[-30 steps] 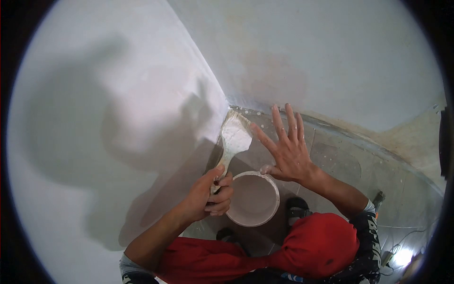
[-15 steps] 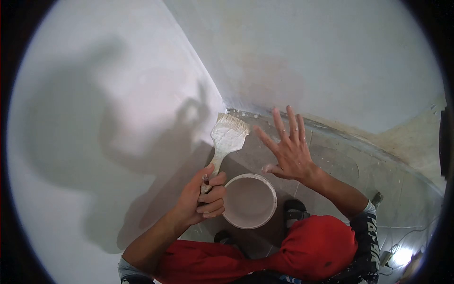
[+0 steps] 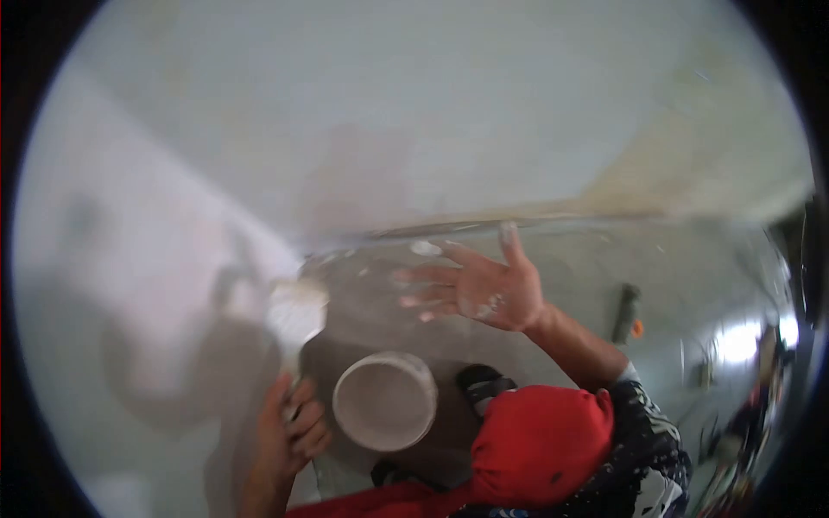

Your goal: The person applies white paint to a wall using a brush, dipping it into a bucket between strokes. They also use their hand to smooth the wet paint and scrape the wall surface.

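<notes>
My left hand (image 3: 294,423) is wrapped round the handle of a wide brush (image 3: 298,312), whose white-coated head points up beside the wall corner. My right hand (image 3: 492,285) is held palm up over the floor, fingers spread, with white smears on the palm and fingertips and nothing in it. Between and below the hands stands a round white bucket (image 3: 385,401) with pale liquid inside. The brush and my left hand are blurred.
A pale wall (image 3: 484,104) meets another wall (image 3: 129,216) at a corner on the left. On the grey floor (image 3: 570,259) lies a dark cylindrical object (image 3: 626,312) with an orange end. Cables and mixed items (image 3: 751,423) lie at the far right.
The view has swung to the right, showing more floor and items there. My right hand has turned from back up to palm up. The brush stays in my left hand.
</notes>
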Tool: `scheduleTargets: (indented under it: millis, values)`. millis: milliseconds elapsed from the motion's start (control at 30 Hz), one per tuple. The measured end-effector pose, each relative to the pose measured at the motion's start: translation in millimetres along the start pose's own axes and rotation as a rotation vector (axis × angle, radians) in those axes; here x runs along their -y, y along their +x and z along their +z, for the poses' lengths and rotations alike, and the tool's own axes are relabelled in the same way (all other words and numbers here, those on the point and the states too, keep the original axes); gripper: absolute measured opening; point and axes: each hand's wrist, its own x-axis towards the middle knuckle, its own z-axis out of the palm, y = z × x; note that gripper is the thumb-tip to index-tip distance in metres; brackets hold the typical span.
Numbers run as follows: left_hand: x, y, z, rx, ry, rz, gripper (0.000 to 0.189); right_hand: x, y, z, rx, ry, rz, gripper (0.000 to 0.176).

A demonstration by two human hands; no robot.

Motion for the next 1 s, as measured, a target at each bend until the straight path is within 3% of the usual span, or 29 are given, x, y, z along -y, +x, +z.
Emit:
scheduleTargets:
  millis: [67, 167, 200, 267, 333, 433, 533, 767, 833, 933, 1000]
  values:
    - [-2.6, 21.4, -22.0, 0.035, 0.016, 0.02, 0.042, 19.6, -17.1, -30.8, -0.25, -0.263, -0.204, 0.1]
    - [-6.7, 43.5, -40.1, 0.019, 0.014, 0.007, 0.042, 62.3, -58.8, -59.1, -0.881, -1.228, -0.547, 0.081]
    - [20.6, 38.1, -34.5, 0.078, -0.017, -0.002, 0.039, 78.6, -95.0, -55.5, -1.076, -1.517, -0.628, 0.071]
    - [23.0, 46.6, -20.2, 0.127, -0.015, -0.021, 0.036, 121.9, -134.1, -80.0, -1.259, -1.793, -0.921, 0.068]
    - [24.6, 54.0, -9.9, -0.146, 0.079, 0.005, 0.038, 155.1, -157.7, -75.5, -1.436, -1.927, -0.944, 0.071]
    - [25.1, 58.5, -6.6, -0.137, 0.097, -0.02, 0.038, 184.0, -170.8, -88.0, -1.544, -2.034, -0.786, 0.073]
    - [25.2, 61.9, 2.6, -0.148, 0.107, -0.04, 0.038, 194.8, -165.2, -121.3, -1.525, -2.007, -0.645, 0.077]
    - [28.7, 63.1, 8.8, -0.15, 0.066, -0.021, 0.039, 199.6, -163.9, -145.7, -1.717, -1.813, -0.772, 0.083]
    - [28.0, 61.4, 20.6, -0.375, 0.046, -0.033, 0.04, 195.5, -165.1, -151.7, -1.748, -1.82, -0.739, 0.081]
    - [28.1, 63.7, 7.5, -0.214, 0.1, -0.003, 0.039, 191.8, -164.3, -155.3, -1.796, -1.812, -0.673, 0.077]
    - [28.6, 62.9, 2.2, -0.207, 0.093, -0.007, 0.039, 183.6, -161.5, -155.9, -1.809, -1.794, -0.635, 0.076]
